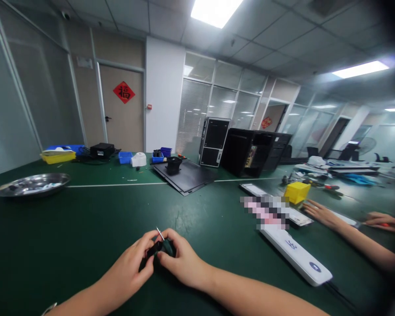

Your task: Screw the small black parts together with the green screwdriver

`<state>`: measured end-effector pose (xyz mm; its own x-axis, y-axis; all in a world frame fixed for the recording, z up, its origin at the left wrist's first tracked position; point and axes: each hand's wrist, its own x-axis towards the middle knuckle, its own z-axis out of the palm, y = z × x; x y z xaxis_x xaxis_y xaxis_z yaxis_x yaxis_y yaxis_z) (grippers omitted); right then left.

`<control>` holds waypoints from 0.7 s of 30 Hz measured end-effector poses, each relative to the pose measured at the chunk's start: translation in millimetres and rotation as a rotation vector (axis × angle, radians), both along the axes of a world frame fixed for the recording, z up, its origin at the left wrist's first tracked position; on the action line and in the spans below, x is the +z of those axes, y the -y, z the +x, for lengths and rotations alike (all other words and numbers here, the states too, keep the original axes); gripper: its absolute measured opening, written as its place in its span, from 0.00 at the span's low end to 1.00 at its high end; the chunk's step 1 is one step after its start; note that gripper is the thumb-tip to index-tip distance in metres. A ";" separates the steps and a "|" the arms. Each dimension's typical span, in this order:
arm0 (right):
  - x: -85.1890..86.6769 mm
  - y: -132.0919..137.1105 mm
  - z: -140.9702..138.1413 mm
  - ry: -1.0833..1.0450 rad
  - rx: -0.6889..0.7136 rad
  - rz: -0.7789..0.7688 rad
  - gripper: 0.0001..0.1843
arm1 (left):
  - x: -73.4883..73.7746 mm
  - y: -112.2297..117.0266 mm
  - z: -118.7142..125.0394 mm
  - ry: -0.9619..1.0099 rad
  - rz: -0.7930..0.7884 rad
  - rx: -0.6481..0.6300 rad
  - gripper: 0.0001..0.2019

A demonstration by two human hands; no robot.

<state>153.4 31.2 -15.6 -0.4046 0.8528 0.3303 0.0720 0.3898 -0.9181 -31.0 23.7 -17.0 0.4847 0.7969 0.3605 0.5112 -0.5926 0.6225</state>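
Note:
Low over the middle of the green table, my two hands meet fingertip to fingertip. My left hand (131,262) pinches a small black part (153,249), whose exact kind I cannot make out. Curled around a small screwdriver (167,247) with a dark green handle is my right hand (188,260). The screwdriver's short metal shaft points up and to the left, beside the black part. Fingers hide much of both things, and I cannot tell whether the shaft touches the part.
A white power strip (296,254) lies to the right, with another person's hand (321,213) beyond it near a yellow bin (296,192). Further back are a black panel (191,176) and computer cases (255,151). A metal tray (57,178) stands at left.

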 end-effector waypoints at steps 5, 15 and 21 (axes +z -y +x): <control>-1.0 3.9 3.9 0.004 -0.040 0.014 0.09 | 11.5 1.8 1.3 0.030 -0.121 0.012 0.16; 5.4 -3.0 13.5 -0.126 -0.212 0.002 0.11 | 13.5 -11.9 -7.9 0.134 -0.131 0.093 0.07; 5.6 -3.2 12.3 -0.138 -0.116 -0.088 0.30 | 15.9 -8.8 -6.4 0.148 -0.162 0.090 0.07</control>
<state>165.7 34.4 -10.0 -0.2578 0.9190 0.2982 -0.0171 0.3042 -0.9524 -37.5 32.6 -1.1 0.3609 0.8877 0.2858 0.4537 -0.4348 0.7778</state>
